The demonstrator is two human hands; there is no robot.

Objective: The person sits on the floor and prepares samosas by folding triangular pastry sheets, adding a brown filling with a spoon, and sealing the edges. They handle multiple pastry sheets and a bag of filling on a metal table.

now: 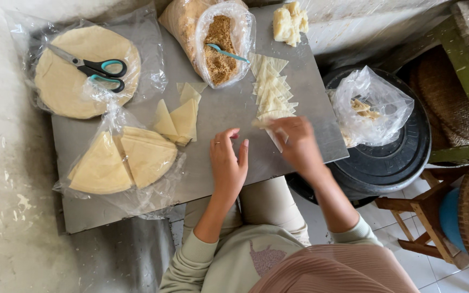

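- Two hands work at the near edge of the metal tray [213,108], my landmark throughout.
- Right hand [298,144]: fingers pinched shut on a pastry strip [276,137] at the tray's near right, just below the row of cut strips [271,89].
- Left hand [228,163]: open, fingers loosely spread, resting on the tray's near middle and holding nothing.
- Step in hand, as I judge it: lifting one strip off the row for folding. Next I would need the left hand to steady the strip's free end, and the filling brought within reach.
- Open plastic bag [221,46], tray's far middle: brown crumbly filling with a teal spoon [226,52] in it.
- Clear bag, tray's far left: round pastry sheets [80,73], with scissors [90,68] lying on top.
- Clear bag, tray's near left: wedge-cut sheets [120,160]; loose triangles [177,119] lie beside it.
- Crumpled bag [370,106], off the tray's right edge on a black round lid [392,163]: a few pale pieces, too small to identify.
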